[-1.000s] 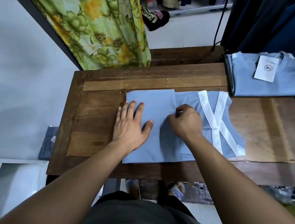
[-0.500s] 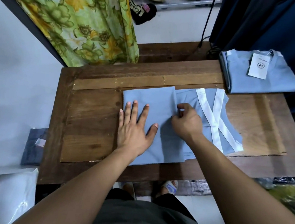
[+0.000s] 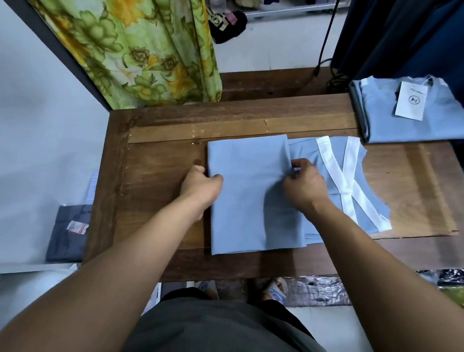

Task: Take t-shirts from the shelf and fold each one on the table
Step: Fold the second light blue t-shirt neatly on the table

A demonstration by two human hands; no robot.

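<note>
A light blue t-shirt (image 3: 251,194) with white neck trim lies partly folded in the middle of the wooden table (image 3: 152,174). My left hand (image 3: 200,185) grips the shirt's left edge, thumb on top and fingers curled under it. My right hand (image 3: 303,182) pinches the edge of the folded flap near the shirt's middle, just left of the white trim. A second light blue t-shirt (image 3: 409,118), folded and with a white paper tag on it, sits at the table's far right corner.
A green floral curtain (image 3: 141,41) hangs behind the table's left corner. Dark blue fabric (image 3: 433,36) hangs at the back right, with a black cable beside it. A dark folded garment (image 3: 69,231) lies on the floor left of the table.
My left hand slid off the top of the shirt, where it lay flat, to the left edge and now grips it. My right hand stays pinched at the flap's edge.
</note>
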